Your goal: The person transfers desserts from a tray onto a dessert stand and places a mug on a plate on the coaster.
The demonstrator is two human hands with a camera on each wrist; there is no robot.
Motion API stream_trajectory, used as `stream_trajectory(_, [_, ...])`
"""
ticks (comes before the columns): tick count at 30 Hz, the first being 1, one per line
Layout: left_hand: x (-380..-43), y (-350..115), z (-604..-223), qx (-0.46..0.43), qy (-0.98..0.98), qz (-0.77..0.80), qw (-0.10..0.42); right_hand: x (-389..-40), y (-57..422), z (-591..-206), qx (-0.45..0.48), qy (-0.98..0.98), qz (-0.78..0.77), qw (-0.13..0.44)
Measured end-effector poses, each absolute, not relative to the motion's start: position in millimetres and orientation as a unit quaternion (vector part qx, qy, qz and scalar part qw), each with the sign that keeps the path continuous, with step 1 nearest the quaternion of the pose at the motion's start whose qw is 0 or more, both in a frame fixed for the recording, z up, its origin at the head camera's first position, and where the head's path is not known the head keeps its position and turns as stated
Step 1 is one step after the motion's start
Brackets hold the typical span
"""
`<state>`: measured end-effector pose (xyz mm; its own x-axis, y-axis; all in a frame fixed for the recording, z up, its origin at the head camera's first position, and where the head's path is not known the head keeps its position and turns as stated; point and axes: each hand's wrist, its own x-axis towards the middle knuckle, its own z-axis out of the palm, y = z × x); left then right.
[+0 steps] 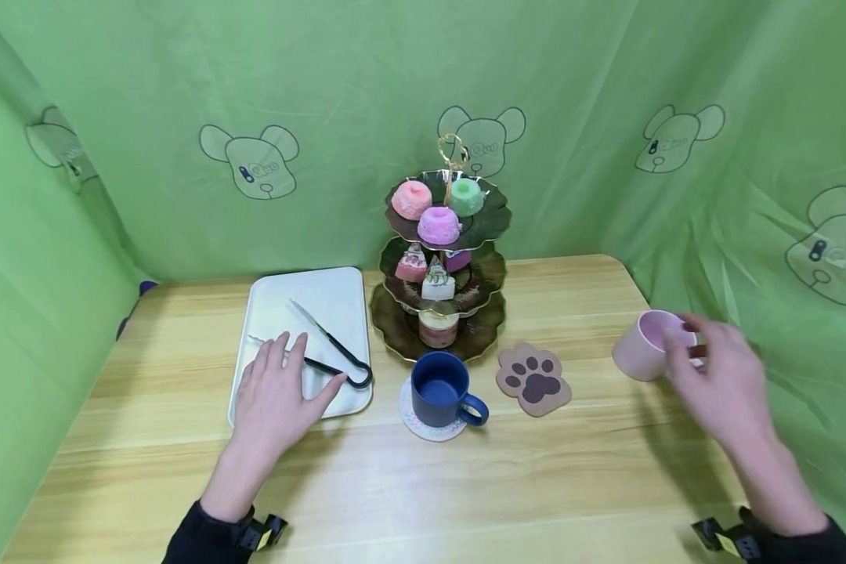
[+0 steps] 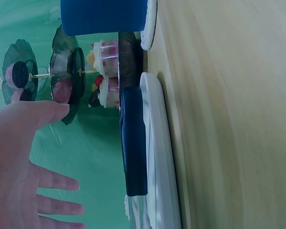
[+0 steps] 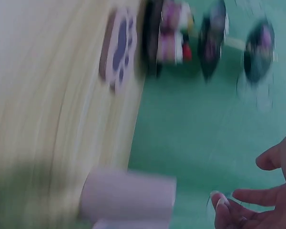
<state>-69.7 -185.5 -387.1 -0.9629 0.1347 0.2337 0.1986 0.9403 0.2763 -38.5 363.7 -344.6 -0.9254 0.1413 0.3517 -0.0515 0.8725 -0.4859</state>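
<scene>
My left hand (image 1: 275, 399) is spread over the white tray (image 1: 338, 301). Black-handled metal tongs (image 1: 337, 345) lie on that tray, one arm partly covered by the fingers. In the left wrist view, a gap shows between the hand and the tongs' dark handle (image 2: 133, 143). At the right, a pink mug (image 1: 638, 350) stands on the table. My right hand (image 1: 722, 380) overlaps its rim and handle in the head view. The right wrist view shows the fingers loosely bent, apart from the blurred mug (image 3: 128, 196), with nothing between them.
A blue mug (image 1: 439, 403) sits on a round coaster (image 1: 412, 423) at the middle. To its right lies a paw-shaped coaster (image 1: 533, 379). Behind stands a three-tier stand (image 1: 489, 333) with small cakes. Green cloth (image 1: 352, 94) hangs around the table's back and sides.
</scene>
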Motion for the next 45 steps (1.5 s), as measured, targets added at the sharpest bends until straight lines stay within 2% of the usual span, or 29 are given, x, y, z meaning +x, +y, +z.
stream_trajectory(5, [-68, -188, -388, -0.084, -0.98, -0.145, 0.104, -30, 407, -363, -0.121, -0.937, 0.3, 0.131])
stream_trajectory(12, [-66, -191, -391, -0.076, -0.981, -0.147, 0.102, -14, 425, -390, -0.188, -0.891, 0.413, 0.019])
stream_trajectory(24, [-64, -193, -390, -0.074, -0.979, -0.153, 0.111, -25, 448, -425, -0.132, -0.719, 0.682, -0.039])
stream_trajectory(34, [-62, -192, -391, -0.075, -0.98, -0.148, 0.111, -30, 448, -430, -0.095, -0.7, 0.705, -0.069])
stream_trajectory(45, [-63, -191, -392, -0.071, -0.982, -0.143, 0.104, -35, 422, -412, -0.065, -0.697, 0.71, -0.076])
